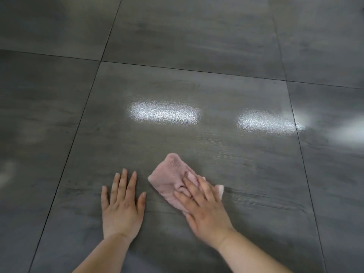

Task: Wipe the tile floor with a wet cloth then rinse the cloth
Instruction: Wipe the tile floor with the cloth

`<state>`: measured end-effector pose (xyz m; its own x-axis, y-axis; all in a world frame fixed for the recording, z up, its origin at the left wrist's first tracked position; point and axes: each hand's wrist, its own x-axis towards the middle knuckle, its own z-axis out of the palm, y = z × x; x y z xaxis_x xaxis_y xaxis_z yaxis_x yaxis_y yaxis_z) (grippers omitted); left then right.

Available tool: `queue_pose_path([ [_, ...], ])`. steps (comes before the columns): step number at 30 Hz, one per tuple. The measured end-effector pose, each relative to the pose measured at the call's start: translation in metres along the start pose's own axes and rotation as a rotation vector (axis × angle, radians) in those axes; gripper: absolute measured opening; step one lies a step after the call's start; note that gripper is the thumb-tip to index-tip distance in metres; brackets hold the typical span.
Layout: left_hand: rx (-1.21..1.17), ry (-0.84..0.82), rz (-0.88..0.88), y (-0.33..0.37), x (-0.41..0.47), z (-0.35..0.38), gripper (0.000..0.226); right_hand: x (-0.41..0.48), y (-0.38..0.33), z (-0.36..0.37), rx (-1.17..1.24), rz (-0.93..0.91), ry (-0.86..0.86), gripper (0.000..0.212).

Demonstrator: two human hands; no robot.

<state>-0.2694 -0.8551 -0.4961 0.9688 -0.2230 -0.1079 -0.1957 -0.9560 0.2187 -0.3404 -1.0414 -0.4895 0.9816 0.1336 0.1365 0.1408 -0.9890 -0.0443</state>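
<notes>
**Cloth Position on Tile Floor**

The pink cloth (171,180) lies flat on the tile floor (197,85), long axis running from far-left to near-right. My right hand (204,209) presses it down, fingers spread and blurred, covering its near-right end; one pale corner shows beyond the fingers. My left hand (122,205) rests flat and empty just beside it. Grout lines border the tile; open floor lies all around.

Your right hand (204,209) smeared with motion blur, its palm hiding the near half of the pink cloth (171,180), both your forearms cut off by the bottom edge, far tile floor (197,32) soft and hazy.
</notes>
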Motion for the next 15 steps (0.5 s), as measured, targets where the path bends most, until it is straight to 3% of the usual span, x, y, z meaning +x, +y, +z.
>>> queue_pose_path([
  [2, -0.016, -0.021, -0.011, 0.0, -0.001, -0.002, 0.055, -0.019, 0.041, -0.002, -0.013, 0.108, 0.02, 0.044],
  [5, -0.028, -0.035, -0.021, -0.001, 0.001, -0.004, 0.061, -0.062, 0.104, -0.014, -0.032, 0.662, 0.043, 0.049],
  [8, -0.03, -0.073, -0.028, 0.0, -0.001, -0.004, 0.058, -0.076, 0.127, -0.034, 0.06, 1.271, 0.046, 0.069],
  [10, -0.009, -0.073, -0.026, -0.001, 0.001, -0.004, 0.058, -0.058, 0.114, -0.039, 0.131, 1.485, 0.035, 0.072],
  [12, -0.006, -0.078, -0.033, -0.002, 0.001, -0.004, 0.057, -0.035, 0.081, -0.035, 0.164, 1.402, -0.005, 0.068],
  [15, -0.052, -0.08, -0.023, -0.002, 0.0, -0.008, 0.058, -0.013, 0.02, -0.013, 0.08, 0.841, -0.051, 0.055],
])
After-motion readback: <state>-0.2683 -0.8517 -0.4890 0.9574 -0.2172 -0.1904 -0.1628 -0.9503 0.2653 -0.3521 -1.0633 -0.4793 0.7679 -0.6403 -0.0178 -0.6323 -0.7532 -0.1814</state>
